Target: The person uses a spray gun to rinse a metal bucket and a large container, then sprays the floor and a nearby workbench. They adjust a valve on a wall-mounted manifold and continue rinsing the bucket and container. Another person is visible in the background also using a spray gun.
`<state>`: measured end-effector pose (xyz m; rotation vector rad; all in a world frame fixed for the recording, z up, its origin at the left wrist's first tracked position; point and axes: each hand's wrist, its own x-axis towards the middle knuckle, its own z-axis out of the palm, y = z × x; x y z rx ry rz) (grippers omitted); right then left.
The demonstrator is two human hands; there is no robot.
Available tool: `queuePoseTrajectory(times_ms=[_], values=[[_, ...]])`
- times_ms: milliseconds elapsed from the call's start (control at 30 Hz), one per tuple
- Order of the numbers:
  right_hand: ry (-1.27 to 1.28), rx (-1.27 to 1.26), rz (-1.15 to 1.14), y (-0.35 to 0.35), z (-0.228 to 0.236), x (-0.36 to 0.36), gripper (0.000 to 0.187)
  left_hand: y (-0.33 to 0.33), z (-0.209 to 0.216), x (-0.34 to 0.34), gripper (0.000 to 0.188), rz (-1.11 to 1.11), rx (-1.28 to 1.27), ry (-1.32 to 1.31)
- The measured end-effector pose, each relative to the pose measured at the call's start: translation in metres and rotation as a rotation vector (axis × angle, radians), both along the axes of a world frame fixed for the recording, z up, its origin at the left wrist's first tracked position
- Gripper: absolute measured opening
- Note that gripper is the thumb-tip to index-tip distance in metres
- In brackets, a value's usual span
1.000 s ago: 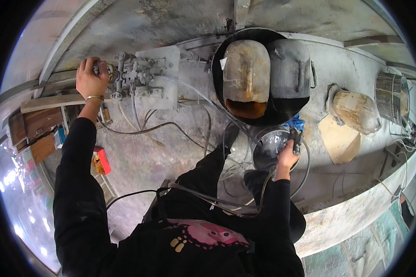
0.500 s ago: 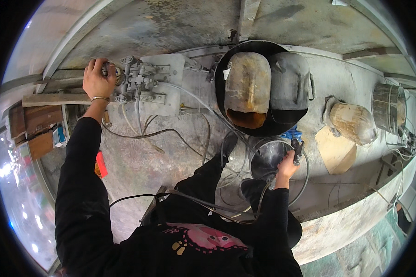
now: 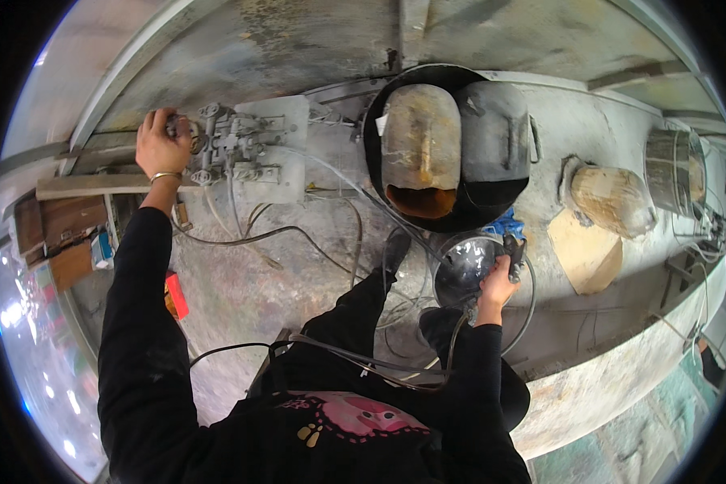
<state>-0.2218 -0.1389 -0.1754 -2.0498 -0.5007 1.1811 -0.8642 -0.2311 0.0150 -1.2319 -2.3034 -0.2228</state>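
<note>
My left hand [image 3: 161,149] is closed around a rounded, dusty, dark fitting [image 3: 194,137]. It sits at the left end of a grey valve and pump assembly [image 3: 238,143], which has small handwheels and is mounted on a plate. My right hand [image 3: 498,286] grips a dark spray gun [image 3: 515,258], held just over the right rim of a shiny black bucket [image 3: 458,270]. A hose [image 3: 532,310] curves down beside that hand. Fingers partly hide the gun's handle, and its nozzle direction is hard to make out.
Two moulded shells, one rusty-brown [image 3: 422,141] and one grey [image 3: 496,133], stand in a large black tub [image 3: 373,153]. Beyond the cardboard [image 3: 585,250] are a wrapped bundle [image 3: 609,198] and a slatted bucket [image 3: 671,171]. Hoses [image 3: 294,228] cross the floor around my feet; a red box [image 3: 176,296] lies left.
The view has shifted slightly, moving most things a little left. My right hand and the spray gun have shifted slightly relative to the bucket, whose shiny inside shows more. My left hand keeps its hold.
</note>
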Motion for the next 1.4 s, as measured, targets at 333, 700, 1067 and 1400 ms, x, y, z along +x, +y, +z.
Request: queuePoseTrajectory(times_ms=[333, 700, 1067, 1400], values=[[-0.052, -0.025, -0.009, -0.006, -0.007, 0.009, 0.03, -0.004, -0.011, -0.021, 0.02, 0.019, -0.062, 0.022], [-0.007, -0.017, 0.011, -0.007, -0.002, 0.005, 0.032, -0.004, -0.015, -0.025, 0.019, 0.036, -0.063, 0.05], [0.063, 0.024, -0.01, -0.003, 0.006, 0.0, 0.024, -0.005, -0.013, -0.023, 0.019, 0.023, -0.056, 0.102], [0.055, -0.005, -0.025, 0.0, 0.011, 0.0, 0.025, -0.004, -0.012, -0.023, 0.018, 0.041, -0.062, 0.075]])
